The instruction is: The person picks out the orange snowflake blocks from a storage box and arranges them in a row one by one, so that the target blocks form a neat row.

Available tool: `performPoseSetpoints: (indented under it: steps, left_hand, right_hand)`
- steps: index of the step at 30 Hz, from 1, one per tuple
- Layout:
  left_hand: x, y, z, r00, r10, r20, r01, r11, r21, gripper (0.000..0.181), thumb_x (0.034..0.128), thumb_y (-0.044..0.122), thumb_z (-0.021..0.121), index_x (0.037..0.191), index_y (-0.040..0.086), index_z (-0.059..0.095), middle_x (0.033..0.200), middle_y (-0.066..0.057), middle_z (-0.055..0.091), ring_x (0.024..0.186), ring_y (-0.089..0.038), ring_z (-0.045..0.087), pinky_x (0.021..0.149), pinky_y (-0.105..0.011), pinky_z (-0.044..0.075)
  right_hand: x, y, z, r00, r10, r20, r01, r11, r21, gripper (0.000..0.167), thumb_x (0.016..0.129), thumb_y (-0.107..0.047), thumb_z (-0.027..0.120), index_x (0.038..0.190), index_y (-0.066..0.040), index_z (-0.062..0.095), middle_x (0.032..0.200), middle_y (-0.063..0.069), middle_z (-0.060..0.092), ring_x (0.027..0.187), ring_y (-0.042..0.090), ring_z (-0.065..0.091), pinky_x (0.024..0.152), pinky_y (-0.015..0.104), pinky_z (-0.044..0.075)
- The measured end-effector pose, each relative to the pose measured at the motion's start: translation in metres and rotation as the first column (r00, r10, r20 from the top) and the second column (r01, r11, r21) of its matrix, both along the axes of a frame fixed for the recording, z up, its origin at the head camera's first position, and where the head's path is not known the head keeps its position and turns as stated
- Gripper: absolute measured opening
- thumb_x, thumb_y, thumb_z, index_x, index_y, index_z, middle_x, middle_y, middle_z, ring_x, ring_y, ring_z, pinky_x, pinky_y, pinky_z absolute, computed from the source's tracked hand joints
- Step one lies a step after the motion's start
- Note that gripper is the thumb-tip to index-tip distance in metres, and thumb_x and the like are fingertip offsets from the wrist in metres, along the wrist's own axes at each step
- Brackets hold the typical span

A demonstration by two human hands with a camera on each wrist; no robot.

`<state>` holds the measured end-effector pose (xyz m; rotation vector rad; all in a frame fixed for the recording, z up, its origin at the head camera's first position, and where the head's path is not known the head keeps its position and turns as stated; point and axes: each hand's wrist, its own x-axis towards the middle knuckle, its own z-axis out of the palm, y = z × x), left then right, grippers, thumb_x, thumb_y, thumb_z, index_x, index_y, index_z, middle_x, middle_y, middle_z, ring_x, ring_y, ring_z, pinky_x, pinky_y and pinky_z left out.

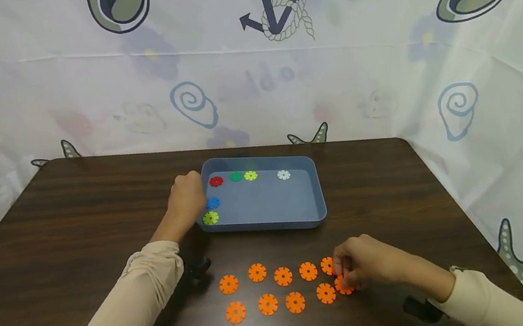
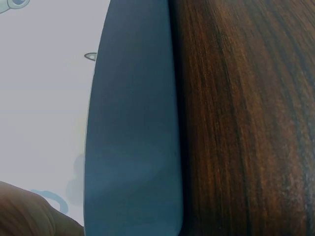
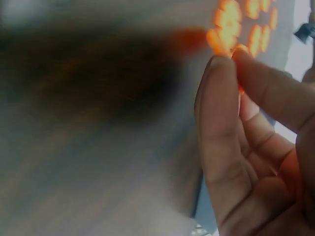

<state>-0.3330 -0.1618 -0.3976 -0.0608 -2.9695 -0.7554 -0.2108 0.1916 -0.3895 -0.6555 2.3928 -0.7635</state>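
At the near right of the table, my right hand (image 1: 368,261) pinches an orange notched plastic disc (image 1: 341,287) between thumb and fingertips. Bits of orange show at the fingertips in the right wrist view, where the fingers (image 3: 221,108) hide most of it. More orange discs (image 1: 282,276) lie in two rough rows to its left. My left hand (image 1: 188,198) grips the left side of a blue-grey tray (image 1: 263,225), its fingers mostly hidden. The tray's outer wall (image 2: 133,123) fills the middle of the left wrist view.
Inside the tray lie a red disc (image 1: 216,181), a green disc (image 1: 236,177), a white disc (image 1: 284,175), a blue disc (image 1: 213,202) and yellow-green discs (image 1: 211,217). Everything stands on a dark wooden table (image 1: 97,229). A patterned white cloth (image 1: 251,96) hangs behind.
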Motion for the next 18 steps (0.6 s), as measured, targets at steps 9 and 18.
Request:
performPoseSetpoints:
  steps: [9,18]
  left_hand:
    - [0.002,-0.003,0.001,1.000,0.010,0.024,-0.010,1.000,0.001,0.012,0.0947,-0.003,0.055,0.096,-0.011,0.063,0.081,-0.021,0.064,0.067,-0.027,0.061,0.057,-0.035,0.055]
    - [-0.005,-0.012,0.008,0.994,0.001,0.105,0.007,0.997,-0.076,0.012,0.0922,0.005,0.058,0.083,-0.002,0.060,0.070,-0.010,0.052,0.065,-0.026,0.054,0.055,-0.037,0.048]
  right_hand:
    - [0.007,0.000,-0.014,0.968,0.049,-0.246,-0.020,0.993,0.119,0.031,0.077,-0.006,0.084,0.069,-0.017,0.057,0.066,-0.010,0.051,0.056,0.003,0.044,0.050,0.021,0.041]
    - [-0.023,-0.013,0.031,0.932,-0.036,-0.361,0.091,0.986,0.136,0.014,0.086,-0.020,0.079,0.086,-0.013,0.066,0.080,-0.002,0.064,0.070,0.011,0.057,0.062,0.028,0.052]
